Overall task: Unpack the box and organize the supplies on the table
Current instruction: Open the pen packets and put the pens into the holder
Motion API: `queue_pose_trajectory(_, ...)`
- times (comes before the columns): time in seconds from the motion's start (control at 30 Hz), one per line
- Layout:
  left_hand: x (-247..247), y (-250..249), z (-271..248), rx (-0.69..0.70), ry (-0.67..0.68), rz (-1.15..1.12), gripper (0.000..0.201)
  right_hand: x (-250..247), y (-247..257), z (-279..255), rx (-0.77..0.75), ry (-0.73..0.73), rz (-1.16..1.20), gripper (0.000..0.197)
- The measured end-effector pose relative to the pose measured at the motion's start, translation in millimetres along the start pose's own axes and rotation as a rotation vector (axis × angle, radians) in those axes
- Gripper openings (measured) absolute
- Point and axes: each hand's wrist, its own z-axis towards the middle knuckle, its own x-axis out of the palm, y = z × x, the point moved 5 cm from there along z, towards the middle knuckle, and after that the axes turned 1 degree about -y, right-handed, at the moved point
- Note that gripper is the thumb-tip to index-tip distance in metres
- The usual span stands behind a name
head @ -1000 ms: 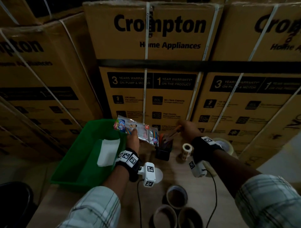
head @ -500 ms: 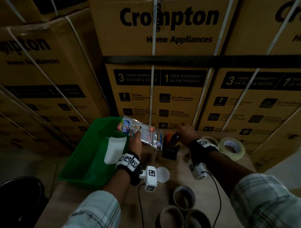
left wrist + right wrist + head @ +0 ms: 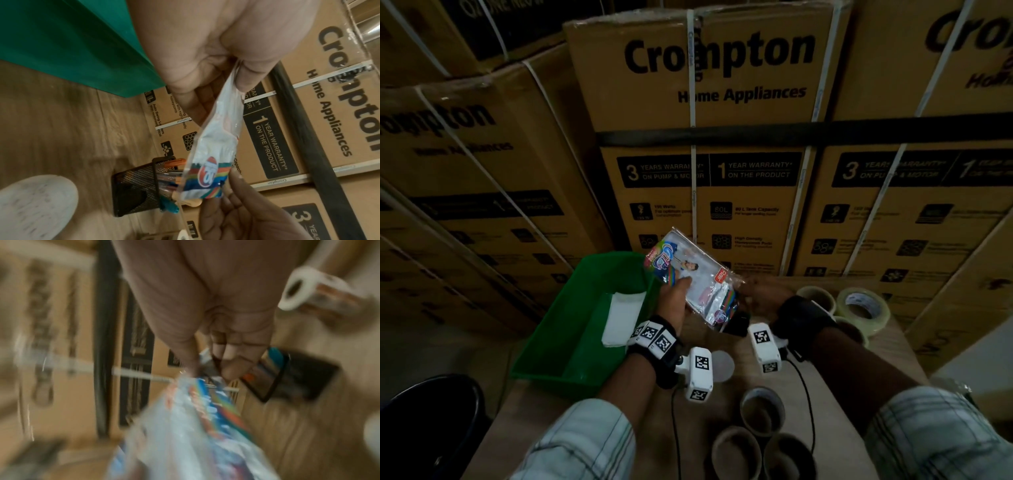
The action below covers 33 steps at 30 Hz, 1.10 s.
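Left hand [image 3: 677, 301] pinches one plastic packet [image 3: 697, 281]; right hand [image 3: 242, 209], blurred, seemingly pinches its other end.

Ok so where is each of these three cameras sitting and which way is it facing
Head: on the head, facing forward and down at the table; shows both forearms, left hand and right hand.
Left wrist: along the left hand at the packet it pinches; right hand's fingers show.
Right wrist: along the right hand, blurred, at the packet's end.
Shared: all show the packet and pen holder.
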Motion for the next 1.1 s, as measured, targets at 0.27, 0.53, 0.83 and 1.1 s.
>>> queue_pose_trajectory(0.27,-5,6,-24,0.02,-0.071,-0.046,0.031,-18,-3,-32,-0.048,-0.096,0.101,0.017)
queue_pose_trajectory(0.53,2,15,-53,0.14,-0.065,0.196,0.017,-65,-10,-57,-0.277,-0.401,-0.013,0.011)
queue_pose_trajectory(0.83,11,21,-83,0.051,0.053,0.057,0.015,-59,-30,-117,-0.225,-0.253,0.157,0.013)
queue_pose_trajectory(1.1,-41,50,-125,0.079,0.155,0.301,0.02,-27,-72,-164,-0.21,-0.379,0.047,0.014)
